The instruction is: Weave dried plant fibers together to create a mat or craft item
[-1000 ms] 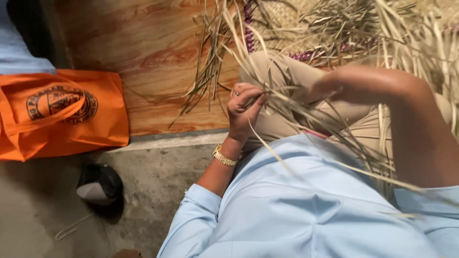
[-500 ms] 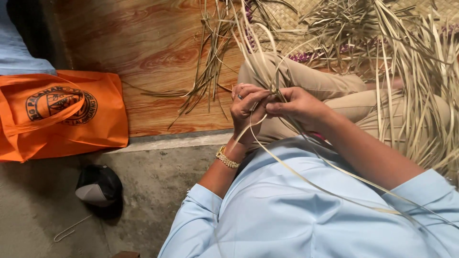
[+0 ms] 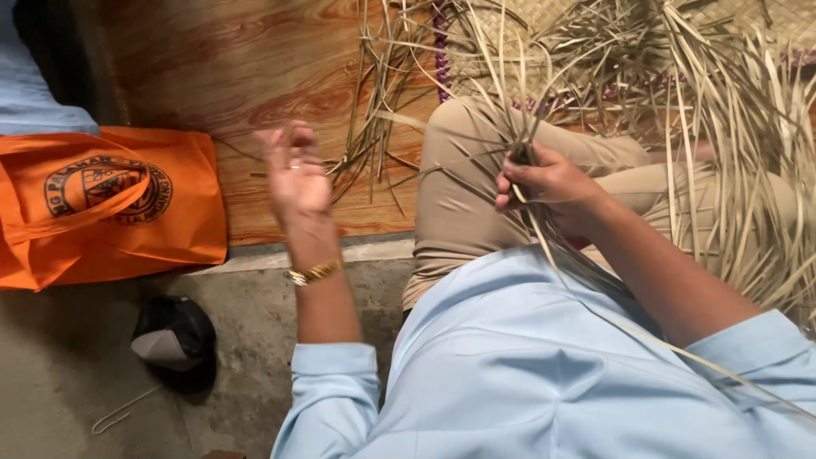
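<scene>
Strips [image 3: 544, 229] are clamped in the right hand [image 3: 548, 183]; the left hand [image 3: 293, 174] is held open, empty. With one grip only, strips could slip loose and the weave could be lost.

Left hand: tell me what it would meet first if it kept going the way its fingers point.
The left hand is open, fingers pointing up the picture. Ahead lies only the bare wooden floor; the loose strips lie to its right. Depth is unclear.
</scene>
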